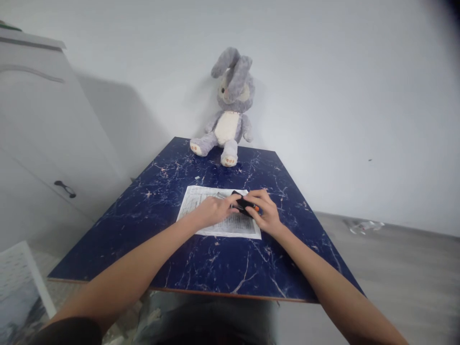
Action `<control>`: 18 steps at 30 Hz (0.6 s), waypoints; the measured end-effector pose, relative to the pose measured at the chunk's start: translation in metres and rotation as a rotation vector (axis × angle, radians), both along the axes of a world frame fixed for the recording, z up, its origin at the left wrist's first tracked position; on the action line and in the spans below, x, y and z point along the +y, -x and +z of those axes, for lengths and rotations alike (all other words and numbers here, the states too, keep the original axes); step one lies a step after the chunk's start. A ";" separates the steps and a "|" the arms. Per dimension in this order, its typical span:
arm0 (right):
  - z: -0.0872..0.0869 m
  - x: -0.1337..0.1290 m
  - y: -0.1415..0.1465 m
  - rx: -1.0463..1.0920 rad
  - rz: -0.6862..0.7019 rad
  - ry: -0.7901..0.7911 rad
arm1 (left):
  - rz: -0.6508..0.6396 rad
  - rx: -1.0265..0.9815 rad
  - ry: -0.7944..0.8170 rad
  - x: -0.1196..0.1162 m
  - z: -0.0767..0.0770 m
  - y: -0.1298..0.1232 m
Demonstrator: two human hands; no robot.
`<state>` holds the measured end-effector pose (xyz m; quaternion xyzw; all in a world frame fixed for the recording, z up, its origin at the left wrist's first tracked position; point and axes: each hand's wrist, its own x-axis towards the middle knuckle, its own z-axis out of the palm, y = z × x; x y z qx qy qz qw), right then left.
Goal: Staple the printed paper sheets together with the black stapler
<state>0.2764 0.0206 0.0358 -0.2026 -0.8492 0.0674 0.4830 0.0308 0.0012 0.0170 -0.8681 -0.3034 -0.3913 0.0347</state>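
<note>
A small black object (243, 203) is held between my two hands above a printed sheet of paper (223, 230) on the blue marbled table. My left hand (212, 211) pinches its left side with thumb and fingers. On the right side, my right hand (265, 211) grips it, with a bit of orange showing by the fingers. What the black object is cannot be made out. A thin, light-coloured item (221, 195) lies on the paper just beyond my left hand, partly hidden.
A grey plush rabbit (227, 125) sits at the back of the blue table (223, 270) against the wall. A tiny white scrap (197, 178) lies nearer. White cabinet (43, 129) at left; clear plastic (365, 226) on the floor at right.
</note>
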 end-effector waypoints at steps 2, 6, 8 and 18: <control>0.004 -0.006 0.006 0.002 0.074 -0.049 | 0.043 0.102 -0.145 0.000 -0.002 -0.003; 0.007 -0.011 0.015 -0.004 0.121 -0.059 | 0.081 0.151 -0.211 0.002 -0.006 -0.005; 0.008 -0.011 0.018 -0.014 0.140 -0.042 | 0.086 0.178 -0.216 0.001 -0.006 -0.004; 0.007 -0.013 0.021 -0.043 0.187 -0.005 | 0.070 0.229 -0.291 -0.003 -0.001 -0.008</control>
